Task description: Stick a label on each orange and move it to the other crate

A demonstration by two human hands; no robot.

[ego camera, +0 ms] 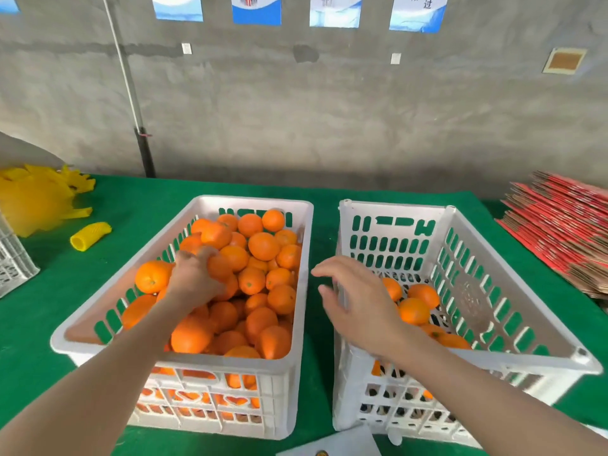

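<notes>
While the left hand [194, 279] clasps an orange [219, 266], the right hand [358, 304] hangs slack.
The orange lies under that grip's fingertips in the full crate [197, 360]; the released grip hovers over the other crate [401, 210], at its rim.

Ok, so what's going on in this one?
A person is working at a green table with two white crates. The left hand is down in the full left crate, its fingers curled round an orange. The right hand hovers open and holds nothing, by the left wall of the right crate, which has only a few oranges in it.
</notes>
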